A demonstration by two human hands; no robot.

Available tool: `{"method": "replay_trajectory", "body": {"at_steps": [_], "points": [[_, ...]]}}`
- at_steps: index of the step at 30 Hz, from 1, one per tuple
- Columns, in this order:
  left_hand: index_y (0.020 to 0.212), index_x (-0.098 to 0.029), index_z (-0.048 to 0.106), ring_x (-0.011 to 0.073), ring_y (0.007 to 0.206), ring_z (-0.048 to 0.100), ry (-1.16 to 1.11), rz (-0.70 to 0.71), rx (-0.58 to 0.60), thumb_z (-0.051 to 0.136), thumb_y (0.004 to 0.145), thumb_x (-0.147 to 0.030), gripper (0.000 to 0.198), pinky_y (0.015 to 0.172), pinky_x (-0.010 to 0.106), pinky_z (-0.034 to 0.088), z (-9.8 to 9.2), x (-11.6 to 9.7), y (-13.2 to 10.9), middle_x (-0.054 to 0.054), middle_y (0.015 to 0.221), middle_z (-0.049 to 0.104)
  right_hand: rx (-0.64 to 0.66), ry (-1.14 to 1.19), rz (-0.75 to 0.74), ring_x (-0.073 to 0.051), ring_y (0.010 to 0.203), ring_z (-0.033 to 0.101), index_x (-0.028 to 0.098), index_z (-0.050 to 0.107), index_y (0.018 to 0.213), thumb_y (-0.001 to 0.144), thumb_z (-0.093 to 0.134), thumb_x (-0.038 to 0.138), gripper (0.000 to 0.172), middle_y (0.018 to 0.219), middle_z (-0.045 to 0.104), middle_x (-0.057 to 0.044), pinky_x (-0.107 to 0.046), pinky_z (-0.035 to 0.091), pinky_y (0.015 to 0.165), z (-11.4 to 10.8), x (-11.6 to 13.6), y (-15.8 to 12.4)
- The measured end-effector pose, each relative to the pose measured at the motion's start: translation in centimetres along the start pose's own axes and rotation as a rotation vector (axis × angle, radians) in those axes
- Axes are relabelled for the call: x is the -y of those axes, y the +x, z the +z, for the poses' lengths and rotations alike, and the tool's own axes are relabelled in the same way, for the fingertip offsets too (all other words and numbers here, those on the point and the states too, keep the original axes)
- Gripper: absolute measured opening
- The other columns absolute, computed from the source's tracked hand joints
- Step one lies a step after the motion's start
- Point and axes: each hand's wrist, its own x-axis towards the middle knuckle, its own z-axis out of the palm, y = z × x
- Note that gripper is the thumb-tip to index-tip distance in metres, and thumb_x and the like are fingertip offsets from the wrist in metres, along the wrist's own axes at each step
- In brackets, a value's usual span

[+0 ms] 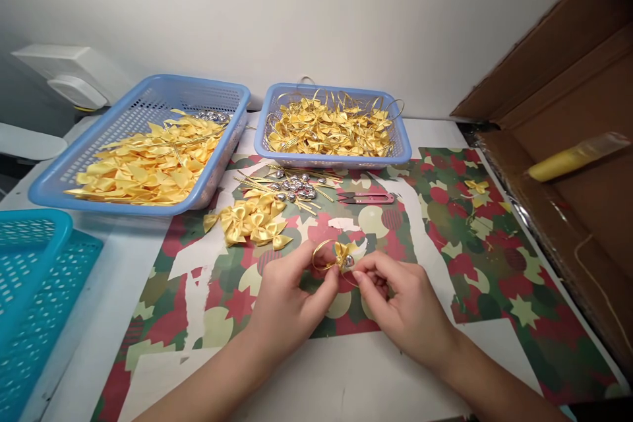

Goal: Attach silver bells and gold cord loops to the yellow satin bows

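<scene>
Between thumb and fingers, my left hand (pixel 291 293) pinches a yellow ribbon bow (pixel 342 252) with a looped gold cord (pixel 321 257) and a small silver bell (pixel 349 261) on it. My right hand (pixel 400 297) is closed just to the right, its thumb and forefinger pinching the thin end of the gold cord. Beyond my left hand lies a small pile of yellow bows (pixel 254 219). Behind that pile are loose silver bells (pixel 297 186) and cut gold cords (pixel 309 206). Pink thread snips (pixel 366 198) rest to the right of the bells.
A blue basket (pixel 37 192) of bows stands at the left, and another blue basket (pixel 332 161) of corded bows at the back. Teal baskets (pixel 64 277) are at the near left. Patterned paper (pixel 494 290) covers the table. A cardboard box (pixel 568 86) walls the right side.
</scene>
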Motion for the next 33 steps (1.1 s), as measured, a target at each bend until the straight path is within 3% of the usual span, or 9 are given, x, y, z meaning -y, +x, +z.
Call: {"method": "replay_trajectory", "body": {"at_steps": [7,16,24,33], "points": [[0.079,-0.019,0.057,0.0099,0.061,0.058,0.033,0.033,-0.021,0.059,0.083,-0.014,0.007,0.058,0.019,0.048,0.1,0.0,0.1,-0.002,0.069,0.064,-0.038,0.042,0.011,-0.009,0.047,0.043,0.019,0.055,0.080,0.091,0.045,0.015,0.016,0.056,0.049,0.004,-0.021,0.033,0.046,0.4,0.0,-0.1],[0.079,-0.018,0.059,0.0103,0.064,0.062,-0.172,-0.089,-0.025,0.061,0.084,-0.018,0.005,0.058,0.018,0.052,0.2,0.0,-0.1,-0.001,0.072,0.065,-0.088,0.104,0.012,-0.008,0.048,0.045,0.019,0.054,0.079,0.092,0.047,0.016,0.015,0.058,0.051,0.004,-0.019,0.035,0.046,0.7,0.0,0.0],[0.077,-0.018,0.058,0.0091,0.063,0.060,-0.122,-0.038,-0.035,0.060,0.083,-0.013,0.008,0.058,0.018,0.051,0.3,0.1,-0.2,-0.002,0.069,0.064,-0.076,0.149,0.061,-0.009,0.048,0.046,0.019,0.054,0.080,0.092,0.047,0.019,0.014,0.057,0.051,0.004,-0.020,0.035,0.046,1.1,-0.2,-0.1],[0.073,-0.020,0.047,0.0078,0.058,0.050,-0.071,-0.012,-0.052,0.058,0.085,-0.013,0.018,0.052,0.018,0.043,0.3,0.0,-0.4,-0.005,0.065,0.051,-0.073,0.232,0.127,-0.010,0.048,0.044,0.020,0.053,0.080,0.093,0.046,0.024,0.016,0.057,0.049,0.004,-0.022,0.032,0.045,1.6,-0.3,-0.4]]}}
